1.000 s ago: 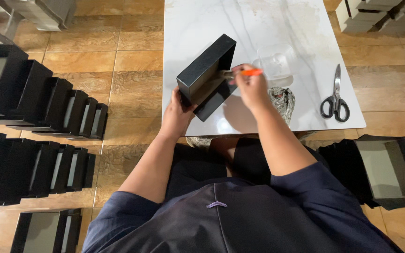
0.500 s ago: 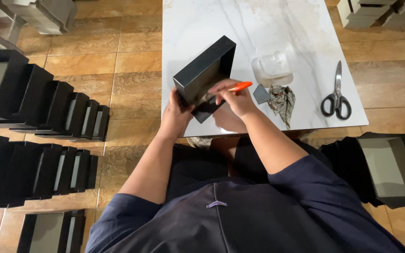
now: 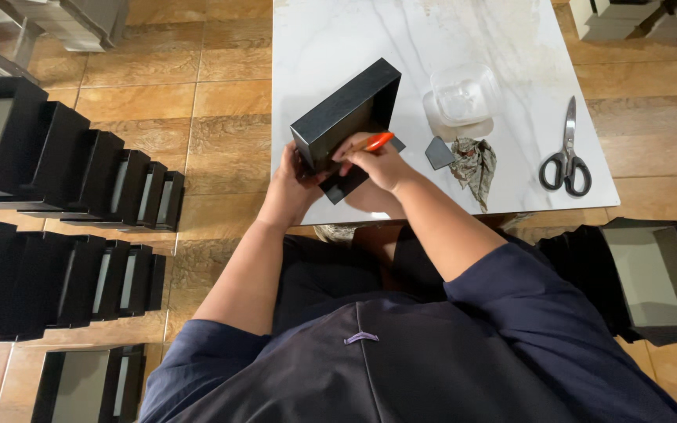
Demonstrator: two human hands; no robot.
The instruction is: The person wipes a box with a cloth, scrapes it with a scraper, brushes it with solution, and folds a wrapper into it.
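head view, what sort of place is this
Probably a small home workshop for making or finishing boxes. Rows of black boxes stand on the tiled floor, the left hand steadies a black box on a marble table, and scissors lie nearby.

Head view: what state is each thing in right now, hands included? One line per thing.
Black box: tilted up on edge on the white table, open side facing right.
Left hand: gripping the box's near corner.
Right hand: closed around an orange-handled tool, tip at the box.
Scissors: closed, lying flat.
Clear plastic container: upright, lid on.
Crumpled cloth: bunched on the table.
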